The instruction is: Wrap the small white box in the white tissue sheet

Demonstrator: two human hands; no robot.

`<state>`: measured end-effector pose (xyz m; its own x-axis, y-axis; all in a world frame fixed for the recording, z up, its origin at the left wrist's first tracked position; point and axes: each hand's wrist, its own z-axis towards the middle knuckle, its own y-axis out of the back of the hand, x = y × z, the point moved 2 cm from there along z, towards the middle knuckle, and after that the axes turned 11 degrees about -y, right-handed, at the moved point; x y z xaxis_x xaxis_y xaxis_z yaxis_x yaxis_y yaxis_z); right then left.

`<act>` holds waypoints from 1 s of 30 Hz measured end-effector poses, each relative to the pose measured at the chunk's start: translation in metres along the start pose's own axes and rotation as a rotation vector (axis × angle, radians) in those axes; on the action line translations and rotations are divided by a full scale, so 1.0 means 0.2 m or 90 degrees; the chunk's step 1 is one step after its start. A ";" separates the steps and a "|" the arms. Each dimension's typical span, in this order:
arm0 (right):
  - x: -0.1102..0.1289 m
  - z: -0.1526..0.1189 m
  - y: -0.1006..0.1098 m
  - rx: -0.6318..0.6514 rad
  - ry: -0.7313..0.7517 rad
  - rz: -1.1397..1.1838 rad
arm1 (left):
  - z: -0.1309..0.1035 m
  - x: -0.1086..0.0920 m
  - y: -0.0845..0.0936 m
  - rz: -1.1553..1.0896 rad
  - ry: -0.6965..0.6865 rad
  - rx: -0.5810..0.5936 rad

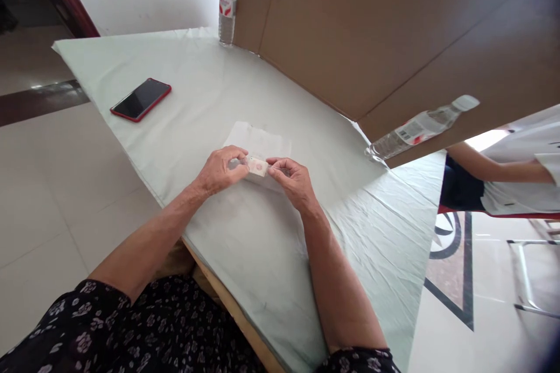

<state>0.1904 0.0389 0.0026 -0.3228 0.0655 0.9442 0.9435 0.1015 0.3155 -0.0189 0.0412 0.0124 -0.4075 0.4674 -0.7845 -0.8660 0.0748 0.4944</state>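
Far left on my feed, a red-edged phone (pixel 142 99) lay flat on the pale-green-covered table (pixel 100 64). Next, the left hand (pixel 223 168), grasping the left end of a small pale block (pixel 258 166) between thumb and fingers. Clear bottle (pixel 227 9) stood upright farther back, beside the brown panel's (pixel 341 17) left edge. Block sat mid-table, between both hands, over a white sheet (pixel 258 139); reddish mark on its face, too small for me to read. Right hand (pixel 294 180) pinched the block's right end. Farther right, I saw a second bottle (pixel 420 130) by the panel's near end, tilted in view; couldn't tell whether it really leaned. Far right: another person's arm (pixel 499 168), beyond the table.
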 end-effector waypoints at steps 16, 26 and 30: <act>-0.03 -0.02 -0.07 -0.041 -0.014 0.037 | 0.01 0.02 -0.07 -0.140 0.083 -0.054; -0.03 -0.03 -0.08 -0.079 -0.017 0.075 | 0.01 0.04 -0.08 -0.150 0.070 -0.059; -0.06 -0.01 -0.07 -0.080 -0.028 0.055 | 0.01 0.05 -0.08 -0.131 0.075 -0.051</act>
<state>0.1817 0.0345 -0.0138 -0.2406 0.1129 0.9640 0.9688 -0.0320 0.2456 -0.0087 0.0468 -0.0025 -0.2469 0.3436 -0.9061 -0.9527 0.0851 0.2919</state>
